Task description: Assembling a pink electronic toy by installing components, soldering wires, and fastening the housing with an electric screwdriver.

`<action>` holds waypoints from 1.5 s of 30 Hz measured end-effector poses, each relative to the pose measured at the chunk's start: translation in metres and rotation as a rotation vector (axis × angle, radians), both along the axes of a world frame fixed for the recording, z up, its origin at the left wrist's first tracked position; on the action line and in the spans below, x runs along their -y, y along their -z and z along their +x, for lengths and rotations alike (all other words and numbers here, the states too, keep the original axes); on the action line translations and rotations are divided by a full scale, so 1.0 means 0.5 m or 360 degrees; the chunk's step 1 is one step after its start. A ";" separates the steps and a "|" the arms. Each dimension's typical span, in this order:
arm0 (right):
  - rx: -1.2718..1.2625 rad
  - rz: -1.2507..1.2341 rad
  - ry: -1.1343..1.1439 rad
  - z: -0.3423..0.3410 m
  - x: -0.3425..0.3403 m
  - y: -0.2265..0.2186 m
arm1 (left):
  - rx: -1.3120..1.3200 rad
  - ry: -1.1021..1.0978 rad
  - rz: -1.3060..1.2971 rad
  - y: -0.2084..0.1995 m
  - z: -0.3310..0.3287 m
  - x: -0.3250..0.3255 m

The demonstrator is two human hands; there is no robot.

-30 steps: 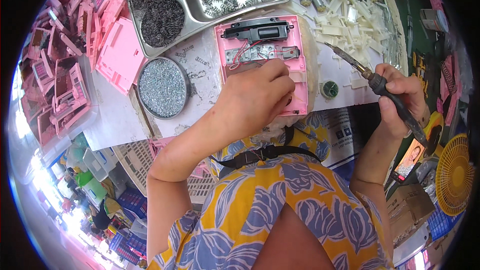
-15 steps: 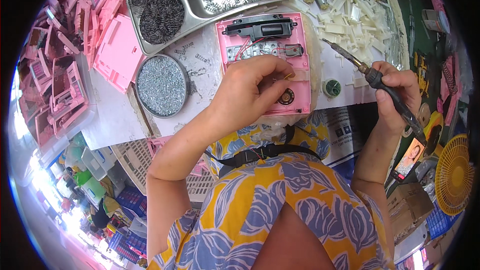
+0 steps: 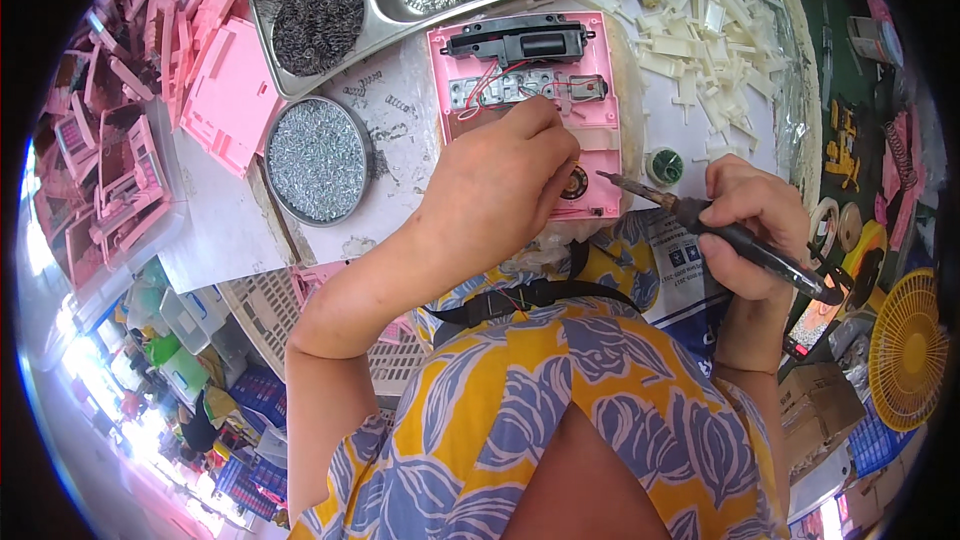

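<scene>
A pink plastic housing (image 3: 603,40) lies on the padded worktop in front of me. In it sit a black plastic part (image 3: 545,43), a metal strip with red wires (image 3: 515,88) and a small round speaker (image 3: 574,183). My left hand (image 3: 505,165) reaches over the housing, its fingers pinched beside the speaker on a thin yellowish wire, mostly hidden by the fingers. A soldering iron (image 3: 745,245) is gripped in my right hand (image 3: 755,225). Its tip points left, just right of the speaker and close to the housing's right edge.
A round tin of small screws (image 3: 318,162) and a metal tray with springs (image 3: 375,25) stand left and behind. Pink casings (image 3: 120,180) pile up at far left. White plastic parts (image 3: 700,50) lie back right, near a small green pot (image 3: 664,167). A yellow fan (image 3: 908,350) is at far right.
My right hand has brought the soldering iron down and to the left, its tip now near the speaker. My left fingers have dipped lower over the housing, closer to the speaker.
</scene>
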State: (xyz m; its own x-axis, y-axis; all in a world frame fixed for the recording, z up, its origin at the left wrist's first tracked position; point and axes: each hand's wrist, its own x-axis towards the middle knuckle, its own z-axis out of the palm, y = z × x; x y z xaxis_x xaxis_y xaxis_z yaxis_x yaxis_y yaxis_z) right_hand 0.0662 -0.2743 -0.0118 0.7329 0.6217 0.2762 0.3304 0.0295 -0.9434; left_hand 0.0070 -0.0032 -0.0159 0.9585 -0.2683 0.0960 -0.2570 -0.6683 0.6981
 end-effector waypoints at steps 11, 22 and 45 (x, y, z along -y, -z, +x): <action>0.0014 -0.0117 -0.0059 0.008 -0.021 0.002 | -0.0092 -0.0009 0.0087 -0.006 -0.004 0.005; 0.0040 -0.0106 -0.0024 0.007 -0.022 0.001 | -0.0083 -0.0014 0.0050 -0.007 -0.007 0.005; -0.0049 0.0002 -0.0020 0.010 0.017 -0.004 | 0.0049 0.0361 0.0246 -0.008 0.004 -0.019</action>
